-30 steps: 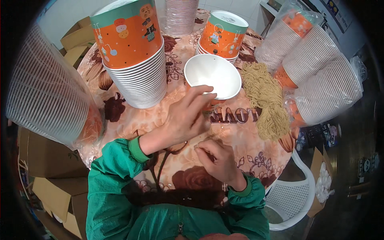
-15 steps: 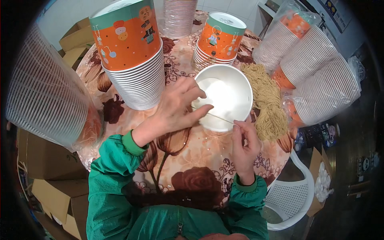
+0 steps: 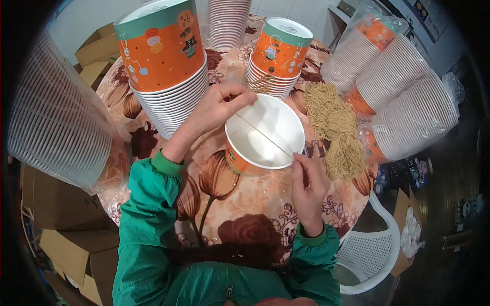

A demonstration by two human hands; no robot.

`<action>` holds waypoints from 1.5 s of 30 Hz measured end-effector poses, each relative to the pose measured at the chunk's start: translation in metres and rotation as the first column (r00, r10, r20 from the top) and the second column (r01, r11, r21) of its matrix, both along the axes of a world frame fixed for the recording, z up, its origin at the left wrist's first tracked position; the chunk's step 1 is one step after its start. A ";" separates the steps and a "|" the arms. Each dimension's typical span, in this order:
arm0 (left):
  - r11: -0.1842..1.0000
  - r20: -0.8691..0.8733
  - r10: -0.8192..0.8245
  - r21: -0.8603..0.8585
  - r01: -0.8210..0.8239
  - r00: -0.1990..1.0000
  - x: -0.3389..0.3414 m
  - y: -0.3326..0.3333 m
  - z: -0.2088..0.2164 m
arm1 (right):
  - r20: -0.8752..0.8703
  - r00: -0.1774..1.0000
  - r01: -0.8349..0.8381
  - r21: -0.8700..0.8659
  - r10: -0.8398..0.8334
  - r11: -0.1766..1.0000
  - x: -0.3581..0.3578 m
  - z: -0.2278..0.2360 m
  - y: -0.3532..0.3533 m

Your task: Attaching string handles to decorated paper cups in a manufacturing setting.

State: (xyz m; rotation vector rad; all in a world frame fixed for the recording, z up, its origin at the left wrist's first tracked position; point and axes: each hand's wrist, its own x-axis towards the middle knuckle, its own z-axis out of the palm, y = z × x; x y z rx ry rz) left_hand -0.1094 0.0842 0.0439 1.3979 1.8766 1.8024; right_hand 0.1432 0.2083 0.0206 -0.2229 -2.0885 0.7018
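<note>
Over bowl [image 3: 275,124], holding string [image 3: 265,136] straight with left hand [image 3: 223,105] and right hand [image 3: 310,182] fingers clamped on it, possibly risking a slip or snap if tugged too hard.

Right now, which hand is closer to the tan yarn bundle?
Right. The right hand is just left of the yarn bundle's near end; the left hand is farther off, by the open tub's far-left rim.

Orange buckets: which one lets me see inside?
The single bucket between the left hand and right hand: its white inside shows; the stacked buckets show only outsides.
</note>
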 end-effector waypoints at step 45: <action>0.986 -0.830 0.107 0.017 -0.167 0.548 0.036 -0.052 0.011 | 0.158 0.974 -0.042 -0.573 0.160 0.819 -0.006 -0.031 0.004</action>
